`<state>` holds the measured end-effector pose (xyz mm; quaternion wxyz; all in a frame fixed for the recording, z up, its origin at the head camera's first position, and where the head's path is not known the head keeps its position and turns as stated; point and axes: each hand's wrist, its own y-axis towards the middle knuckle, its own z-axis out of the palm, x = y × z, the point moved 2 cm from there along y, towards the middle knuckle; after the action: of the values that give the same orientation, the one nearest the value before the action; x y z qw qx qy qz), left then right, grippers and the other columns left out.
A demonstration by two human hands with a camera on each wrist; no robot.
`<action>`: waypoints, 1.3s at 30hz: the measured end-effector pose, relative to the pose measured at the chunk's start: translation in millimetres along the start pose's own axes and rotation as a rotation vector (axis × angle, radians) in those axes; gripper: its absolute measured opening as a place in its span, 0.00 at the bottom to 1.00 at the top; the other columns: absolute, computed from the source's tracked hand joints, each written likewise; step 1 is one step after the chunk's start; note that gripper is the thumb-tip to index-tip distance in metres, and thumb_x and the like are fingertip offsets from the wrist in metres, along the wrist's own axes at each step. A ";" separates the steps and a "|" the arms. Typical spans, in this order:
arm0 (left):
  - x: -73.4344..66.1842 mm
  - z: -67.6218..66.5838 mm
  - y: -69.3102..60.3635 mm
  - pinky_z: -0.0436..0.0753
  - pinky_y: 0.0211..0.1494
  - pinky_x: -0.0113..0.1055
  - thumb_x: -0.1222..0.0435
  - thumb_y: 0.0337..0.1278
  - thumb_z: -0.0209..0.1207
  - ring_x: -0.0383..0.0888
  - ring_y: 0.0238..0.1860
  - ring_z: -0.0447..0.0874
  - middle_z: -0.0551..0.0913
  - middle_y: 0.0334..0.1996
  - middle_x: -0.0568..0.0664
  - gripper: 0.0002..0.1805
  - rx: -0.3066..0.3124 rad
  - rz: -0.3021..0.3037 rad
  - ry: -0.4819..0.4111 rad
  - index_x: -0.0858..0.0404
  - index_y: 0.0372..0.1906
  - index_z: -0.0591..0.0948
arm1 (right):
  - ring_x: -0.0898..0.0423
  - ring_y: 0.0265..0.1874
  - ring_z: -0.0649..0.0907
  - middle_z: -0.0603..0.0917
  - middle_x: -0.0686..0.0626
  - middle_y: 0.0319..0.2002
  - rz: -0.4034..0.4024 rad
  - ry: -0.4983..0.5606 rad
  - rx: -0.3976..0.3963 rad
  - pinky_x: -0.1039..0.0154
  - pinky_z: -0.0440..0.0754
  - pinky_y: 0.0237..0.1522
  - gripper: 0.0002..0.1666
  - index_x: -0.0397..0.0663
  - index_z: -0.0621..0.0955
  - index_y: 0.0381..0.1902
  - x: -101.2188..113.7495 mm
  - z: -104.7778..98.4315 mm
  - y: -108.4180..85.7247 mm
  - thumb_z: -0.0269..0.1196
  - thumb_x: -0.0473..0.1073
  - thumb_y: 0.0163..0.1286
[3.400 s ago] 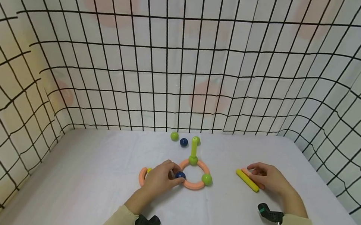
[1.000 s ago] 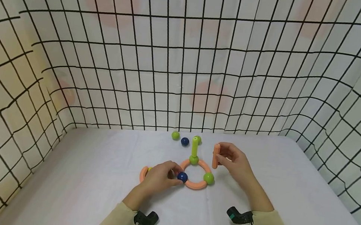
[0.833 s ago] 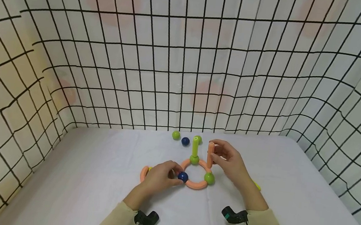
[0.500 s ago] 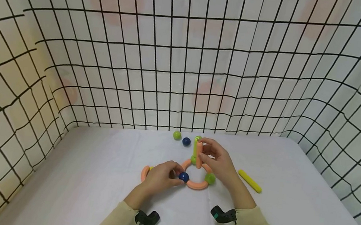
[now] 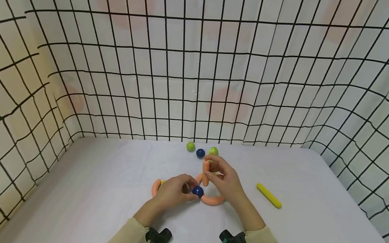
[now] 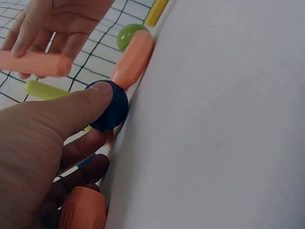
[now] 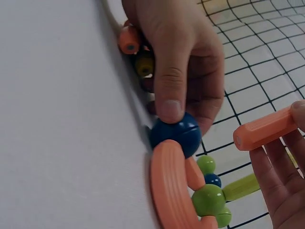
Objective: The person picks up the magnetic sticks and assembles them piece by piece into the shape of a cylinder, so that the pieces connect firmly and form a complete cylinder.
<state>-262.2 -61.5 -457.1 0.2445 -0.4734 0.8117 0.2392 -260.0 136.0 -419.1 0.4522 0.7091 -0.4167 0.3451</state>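
My left hand (image 5: 173, 190) pinches a dark blue ball (image 5: 198, 191) between thumb and fingers, low at the table. The ball joins orange curved pieces (image 5: 212, 200) in a ring lying flat. My right hand (image 5: 226, 182) grips a straight orange stick (image 5: 205, 173) near-upright just above the blue ball, apart from it; the left wrist view shows the stick's end (image 6: 62, 65) free. A green ball (image 7: 208, 200) on the ring carries a light green stick (image 7: 242, 187); my right hand mostly hides both in the head view. Another green ball (image 6: 131, 36) sits along the ring.
A yellow stick (image 5: 269, 195) lies to the right. Behind the ring are a loose green ball (image 5: 190, 146), a blue ball (image 5: 200, 153) and another green ball (image 5: 214, 151). A curved orange piece (image 5: 155, 187) lies left of my left hand. Black-gridded cloth (image 5: 188, 56) rises behind.
My right hand has picked up the orange stick from beside the yellow one, carried it left and lowered it near the blue ball. The left hand has kept its pinch on the ball.
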 end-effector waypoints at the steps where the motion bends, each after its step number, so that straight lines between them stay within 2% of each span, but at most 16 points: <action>1: 0.1 0.0 -0.3 0.75 0.39 0.27 0.54 0.54 0.72 0.38 0.36 0.78 0.83 0.36 0.39 0.16 -0.001 0.002 -0.001 0.51 0.47 0.83 | 0.55 0.46 0.83 0.85 0.44 0.47 0.013 0.004 0.000 0.66 0.82 0.43 0.24 0.58 0.76 0.63 -0.7 2.0 -0.6 0.64 0.38 0.71; 5: 1.0 0.2 -0.4 0.74 0.38 0.26 0.54 0.54 0.72 0.37 0.35 0.77 0.82 0.35 0.39 0.16 -0.005 0.012 0.000 0.51 0.46 0.83 | 0.55 0.47 0.83 0.85 0.45 0.48 0.045 0.010 0.003 0.66 0.83 0.43 0.24 0.62 0.76 0.61 -2.5 8.9 -2.6 0.65 0.38 0.70; 11: 0.5 -0.4 -0.8 0.76 0.39 0.26 0.55 0.53 0.72 0.37 0.35 0.78 0.83 0.35 0.38 0.17 -0.015 0.026 0.004 0.52 0.47 0.83 | 0.57 0.46 0.84 0.87 0.45 0.45 0.003 -0.010 -0.011 0.67 0.84 0.44 0.23 0.58 0.77 0.60 -4.9 16.0 -4.2 0.66 0.38 0.69; 25: 1.4 0.6 0.3 0.76 0.40 0.26 0.55 0.52 0.73 0.37 0.36 0.79 0.83 0.35 0.39 0.17 -0.010 0.020 0.009 0.53 0.47 0.83 | 0.50 0.46 0.84 0.86 0.45 0.45 -0.023 -0.033 -0.002 0.65 0.84 0.45 0.23 0.54 0.77 0.61 -5.3 18.8 -6.7 0.66 0.37 0.69; 29: 0.6 0.0 0.2 0.74 0.36 0.26 0.53 0.54 0.72 0.37 0.34 0.77 0.81 0.37 0.40 0.16 -0.022 0.022 0.006 0.51 0.46 0.83 | 0.49 0.47 0.84 0.86 0.46 0.46 -0.009 -0.051 0.012 0.66 0.83 0.44 0.25 0.54 0.76 0.62 -5.4 17.8 -5.2 0.66 0.37 0.68; 33: -0.5 -0.1 0.6 0.72 0.32 0.26 0.50 0.56 0.69 0.35 0.31 0.74 0.79 0.38 0.42 0.17 -0.038 0.015 -0.003 0.50 0.48 0.84 | 0.52 0.47 0.84 0.86 0.48 0.45 0.012 -0.088 0.014 0.66 0.83 0.44 0.22 0.52 0.79 0.59 -7.6 16.3 -4.9 0.67 0.40 0.68; 36: -1.8 -0.3 1.2 0.72 0.30 0.27 0.50 0.57 0.69 0.34 0.30 0.73 0.78 0.37 0.42 0.17 -0.041 0.011 -0.016 0.50 0.50 0.84 | 0.56 0.45 0.84 0.87 0.50 0.44 0.000 -0.121 -0.004 0.67 0.83 0.43 0.19 0.51 0.81 0.55 -8.1 13.6 -5.8 0.68 0.42 0.67; 39: -3.1 -0.1 2.0 0.73 0.31 0.26 0.52 0.57 0.69 0.33 0.29 0.73 0.79 0.37 0.43 0.17 -0.041 0.018 -0.030 0.50 0.50 0.85 | 0.59 0.42 0.84 0.87 0.50 0.43 -0.026 -0.147 -0.070 0.67 0.82 0.41 0.14 0.51 0.83 0.52 -7.9 7.1 -5.6 0.66 0.43 0.69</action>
<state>-262.7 -58.7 -454.8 0.2447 -0.4674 0.8071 0.2652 -257.5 132.9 -430.4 0.4494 0.7215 -0.4514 0.2715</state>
